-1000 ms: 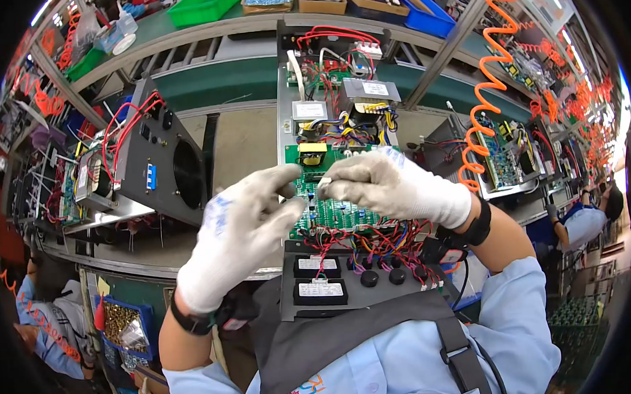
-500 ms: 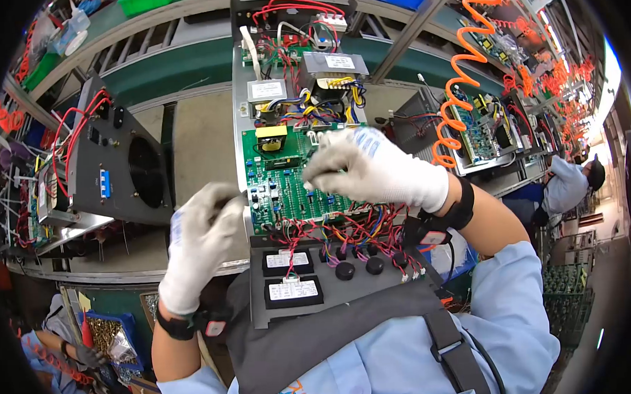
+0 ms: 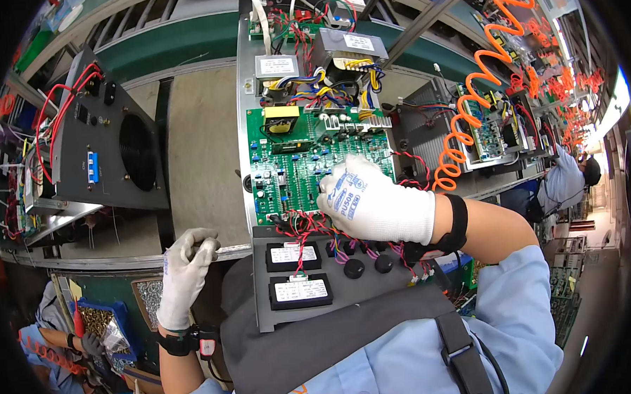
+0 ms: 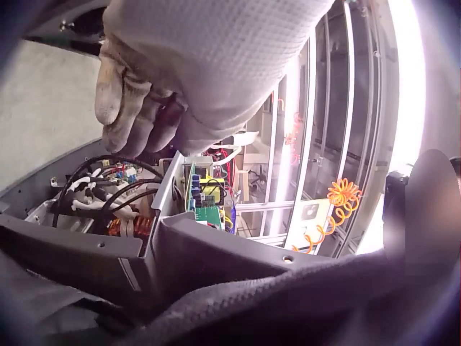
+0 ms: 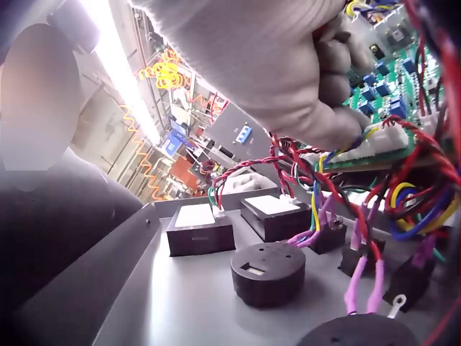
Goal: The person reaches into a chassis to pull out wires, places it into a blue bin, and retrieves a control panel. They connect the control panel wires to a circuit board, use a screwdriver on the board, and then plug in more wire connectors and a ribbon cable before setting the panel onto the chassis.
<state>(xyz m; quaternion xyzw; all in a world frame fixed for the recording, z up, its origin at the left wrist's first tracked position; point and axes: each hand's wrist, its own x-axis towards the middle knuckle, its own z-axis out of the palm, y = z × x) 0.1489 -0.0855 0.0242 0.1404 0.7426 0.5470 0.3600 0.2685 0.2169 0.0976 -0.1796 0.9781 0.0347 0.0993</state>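
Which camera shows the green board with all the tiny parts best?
The head view: the whole green board lies open from above, with the right hand on its lower edge. The right wrist view shows only a corner of it behind fingers and wires. The left wrist view catches just a thin edge-on sliver.

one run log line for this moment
right hand: fingers down on green circuit board by red wires | left hand: curled, off the board, left of grey panel
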